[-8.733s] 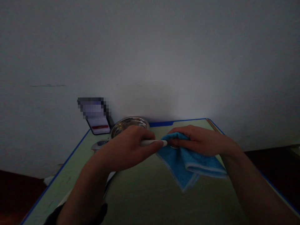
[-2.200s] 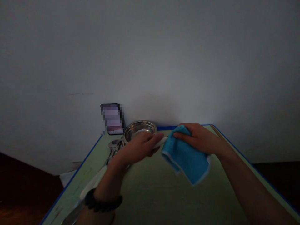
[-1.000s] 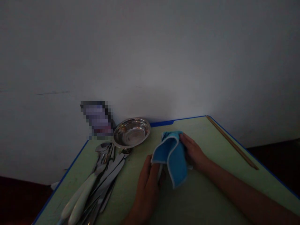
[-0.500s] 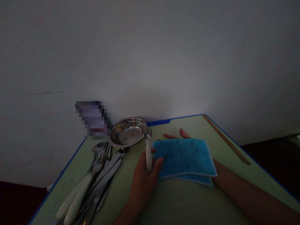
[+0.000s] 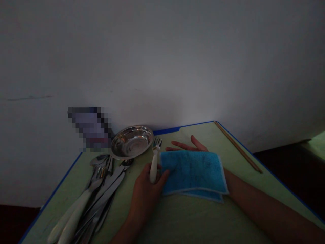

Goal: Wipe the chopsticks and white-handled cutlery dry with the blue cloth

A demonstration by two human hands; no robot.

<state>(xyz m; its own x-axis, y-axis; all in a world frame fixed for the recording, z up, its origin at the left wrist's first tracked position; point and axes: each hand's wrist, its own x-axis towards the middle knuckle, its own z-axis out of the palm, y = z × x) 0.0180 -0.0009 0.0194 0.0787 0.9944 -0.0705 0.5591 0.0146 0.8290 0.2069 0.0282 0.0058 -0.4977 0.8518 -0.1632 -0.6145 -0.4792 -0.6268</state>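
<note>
My left hand is closed round the white handle of a small fork, whose tines point away toward the wall. My right hand lies flat and open, palm up, with a folded blue cloth draped over its palm and wrist. Only its fingertips show beyond the cloth's far edge. The fork sits just left of the cloth, touching its left edge.
A steel bowl stands at the back of the green table. Several spoons, knives and white-handled utensils lie in a pile on the left. Chopsticks lie along the right edge. A phone leans against the wall.
The cloth was bunched in my right hand round the fork; it now lies spread over my opened right palm. My left hand has drawn the fork out and holds it beside the cloth.
</note>
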